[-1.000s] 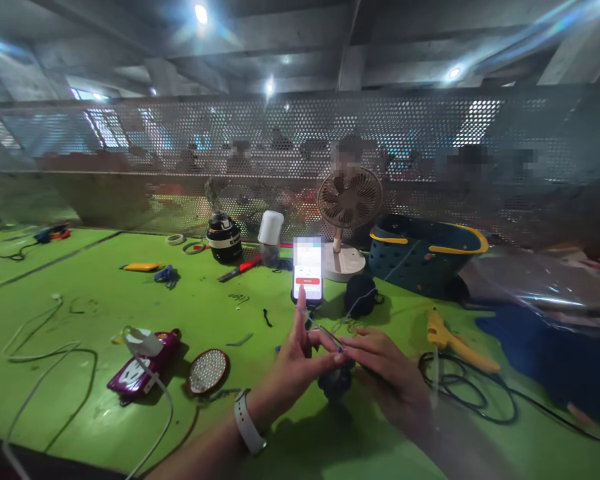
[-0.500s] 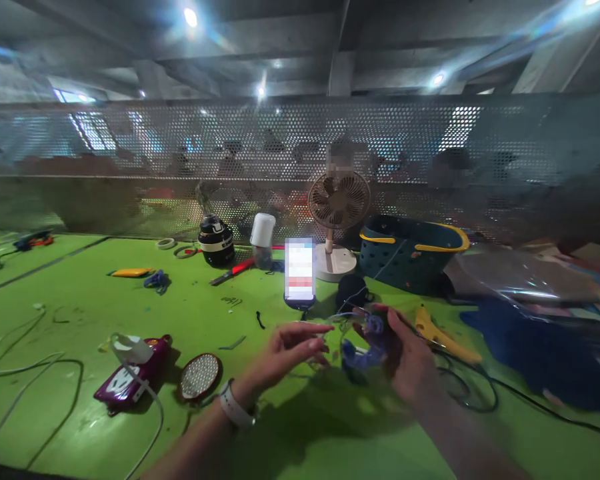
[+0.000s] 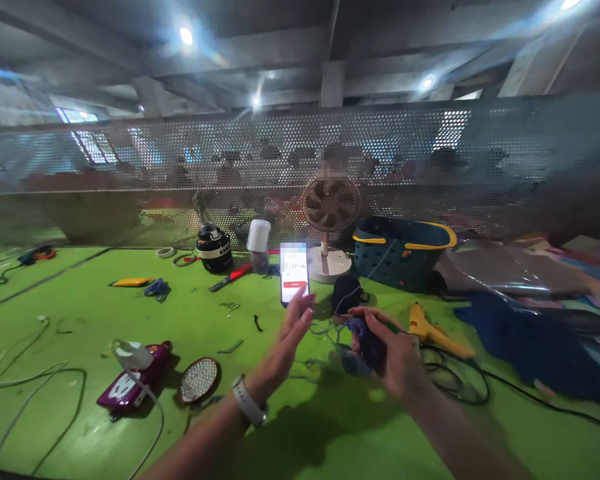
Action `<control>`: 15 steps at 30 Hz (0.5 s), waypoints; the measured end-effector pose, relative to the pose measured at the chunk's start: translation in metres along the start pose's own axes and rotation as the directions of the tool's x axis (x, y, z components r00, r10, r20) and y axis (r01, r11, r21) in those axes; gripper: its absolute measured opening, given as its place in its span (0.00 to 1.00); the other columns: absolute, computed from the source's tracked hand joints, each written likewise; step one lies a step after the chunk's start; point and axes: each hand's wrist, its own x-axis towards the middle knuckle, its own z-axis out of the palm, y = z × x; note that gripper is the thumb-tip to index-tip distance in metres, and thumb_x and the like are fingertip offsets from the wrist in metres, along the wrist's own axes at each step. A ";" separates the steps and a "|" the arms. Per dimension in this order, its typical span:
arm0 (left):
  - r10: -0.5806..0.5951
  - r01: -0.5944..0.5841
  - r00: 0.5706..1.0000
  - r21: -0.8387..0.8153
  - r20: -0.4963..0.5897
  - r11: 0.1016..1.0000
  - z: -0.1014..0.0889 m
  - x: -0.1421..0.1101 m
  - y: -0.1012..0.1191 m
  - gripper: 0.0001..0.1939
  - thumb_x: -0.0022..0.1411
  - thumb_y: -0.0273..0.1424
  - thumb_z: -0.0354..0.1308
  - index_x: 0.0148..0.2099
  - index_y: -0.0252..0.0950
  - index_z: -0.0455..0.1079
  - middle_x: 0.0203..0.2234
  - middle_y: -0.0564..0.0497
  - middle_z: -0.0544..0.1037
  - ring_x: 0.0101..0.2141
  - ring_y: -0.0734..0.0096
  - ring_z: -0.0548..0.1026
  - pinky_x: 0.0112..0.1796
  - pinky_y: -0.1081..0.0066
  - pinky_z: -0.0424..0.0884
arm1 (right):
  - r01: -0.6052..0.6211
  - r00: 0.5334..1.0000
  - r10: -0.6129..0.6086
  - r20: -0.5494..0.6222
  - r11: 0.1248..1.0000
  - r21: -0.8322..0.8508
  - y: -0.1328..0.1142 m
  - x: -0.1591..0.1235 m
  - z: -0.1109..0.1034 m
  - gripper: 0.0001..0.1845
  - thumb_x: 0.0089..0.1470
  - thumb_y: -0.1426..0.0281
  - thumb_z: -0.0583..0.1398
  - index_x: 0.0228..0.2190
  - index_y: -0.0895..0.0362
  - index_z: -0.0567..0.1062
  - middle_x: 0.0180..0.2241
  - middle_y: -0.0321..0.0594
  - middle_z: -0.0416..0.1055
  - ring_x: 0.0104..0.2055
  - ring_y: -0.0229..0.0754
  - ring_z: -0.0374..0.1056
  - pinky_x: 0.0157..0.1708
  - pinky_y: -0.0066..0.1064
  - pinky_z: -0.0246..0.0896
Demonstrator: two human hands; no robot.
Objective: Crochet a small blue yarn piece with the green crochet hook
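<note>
My right hand (image 3: 397,357) grips a purple crochet piece (image 3: 363,337) above the green table (image 3: 80,313), at 6 o'clock from the dark yarn ball (image 3: 346,293). My left hand (image 3: 290,333) is spread wide, holding nothing, fingertips reaching to 12 o'clock at the lit phone (image 3: 294,283). Looks like a phone-check pause mid-crochet. Next move, I'd guess: a light tap on the screen while the right hand keeps the piece steady so the yarn strand (image 3: 325,330) doesn't snag.
</note>
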 end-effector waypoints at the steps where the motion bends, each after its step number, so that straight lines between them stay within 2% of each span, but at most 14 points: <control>1: 0.002 0.006 0.998 -0.123 0.065 0.992 0.010 -0.003 -0.001 0.33 0.60 0.51 0.57 0.64 0.45 0.62 0.59 0.44 0.68 0.59 0.53 0.64 0.56 0.56 0.63 | -0.001 1.000 0.001 0.008 1.000 -0.004 0.001 -0.001 0.001 0.15 0.41 0.62 0.72 0.31 0.55 0.81 0.22 0.34 0.77 0.18 0.35 0.69 0.18 0.23 0.66; 2: 0.010 0.019 0.992 -0.231 0.125 0.973 0.019 -0.006 -0.003 0.35 0.60 0.51 0.56 0.66 0.46 0.58 0.61 0.43 0.66 0.60 0.52 0.63 0.55 0.55 0.64 | 0.009 1.000 -0.009 0.009 1.000 -0.004 0.001 -0.001 0.002 0.15 0.40 0.61 0.72 0.31 0.55 0.81 0.21 0.33 0.76 0.18 0.34 0.69 0.19 0.23 0.67; 4: 0.001 0.056 0.989 -0.389 0.145 0.920 0.029 -0.010 -0.008 0.34 0.63 0.49 0.54 0.68 0.48 0.53 0.63 0.44 0.63 0.59 0.52 0.63 0.49 0.56 0.68 | 0.046 0.999 -0.046 -0.011 0.999 -0.004 0.002 0.001 0.002 0.15 0.41 0.61 0.72 0.31 0.55 0.80 0.21 0.33 0.76 0.19 0.34 0.69 0.20 0.23 0.67; 6: -0.015 0.033 0.999 -0.519 0.038 0.854 0.030 -0.014 -0.007 0.33 0.65 0.49 0.51 0.68 0.49 0.52 0.62 0.45 0.65 0.56 0.55 0.66 0.43 0.60 0.71 | 0.076 0.996 -0.076 -0.047 0.997 -0.013 0.004 0.004 0.001 0.15 0.42 0.61 0.72 0.32 0.55 0.80 0.23 0.34 0.77 0.19 0.34 0.70 0.20 0.23 0.68; 8: -0.047 -0.006 0.997 -0.632 -0.068 0.775 0.026 -0.020 0.004 0.31 0.65 0.52 0.46 0.67 0.48 0.55 0.59 0.46 0.69 0.50 0.60 0.70 0.38 0.66 0.72 | 0.083 0.994 -0.085 -0.067 0.996 -0.034 0.006 0.005 -0.001 0.16 0.43 0.60 0.71 0.34 0.53 0.80 0.25 0.34 0.78 0.20 0.35 0.70 0.20 0.24 0.68; 10: -0.036 -0.026 0.997 -0.709 -0.072 0.705 0.022 -0.024 0.024 0.34 0.64 0.56 0.41 0.64 0.44 0.62 0.49 0.46 0.76 0.41 0.65 0.74 0.33 0.69 0.71 | 0.081 0.995 -0.085 -0.056 0.994 -0.068 0.008 0.004 0.000 0.16 0.44 0.58 0.70 0.34 0.53 0.79 0.28 0.36 0.79 0.21 0.36 0.70 0.20 0.26 0.69; 12: 0.066 -0.103 0.995 -0.694 -0.080 0.713 0.019 -0.025 0.043 0.35 0.63 0.59 0.38 0.58 0.44 0.70 0.31 0.50 0.80 0.29 0.70 0.73 0.30 0.71 0.70 | 0.087 0.995 -0.091 -0.041 0.991 -0.101 0.011 -0.001 0.003 0.17 0.45 0.57 0.70 0.34 0.54 0.80 0.31 0.39 0.80 0.22 0.37 0.71 0.22 0.28 0.70; 13: 0.178 -0.204 0.978 -0.625 -0.104 0.753 0.018 -0.023 0.050 0.35 0.63 0.60 0.37 0.53 0.45 0.73 0.26 0.52 0.78 0.26 0.70 0.72 0.31 0.69 0.70 | 0.095 0.994 -0.099 -0.036 0.989 -0.115 0.011 -0.004 0.004 0.17 0.46 0.56 0.69 0.34 0.54 0.80 0.32 0.40 0.80 0.22 0.37 0.71 0.23 0.29 0.70; 14: 0.312 -0.327 0.943 -0.503 -0.118 0.800 0.017 -0.021 0.054 0.34 0.62 0.60 0.38 0.50 0.47 0.75 0.23 0.53 0.78 0.25 0.69 0.72 0.35 0.65 0.71 | 0.104 0.993 -0.110 -0.035 0.986 -0.128 0.012 -0.007 0.006 0.17 0.46 0.56 0.69 0.34 0.54 0.80 0.31 0.40 0.80 0.23 0.37 0.72 0.24 0.29 0.70; 15: 0.457 -0.464 0.884 -0.326 -0.102 0.824 0.015 -0.017 0.056 0.32 0.61 0.60 0.40 0.46 0.47 0.77 0.22 0.53 0.78 0.25 0.67 0.72 0.39 0.61 0.71 | 0.115 0.992 -0.121 -0.033 0.983 -0.146 0.013 -0.009 0.007 0.16 0.47 0.56 0.68 0.35 0.53 0.80 0.29 0.39 0.80 0.23 0.37 0.72 0.24 0.28 0.70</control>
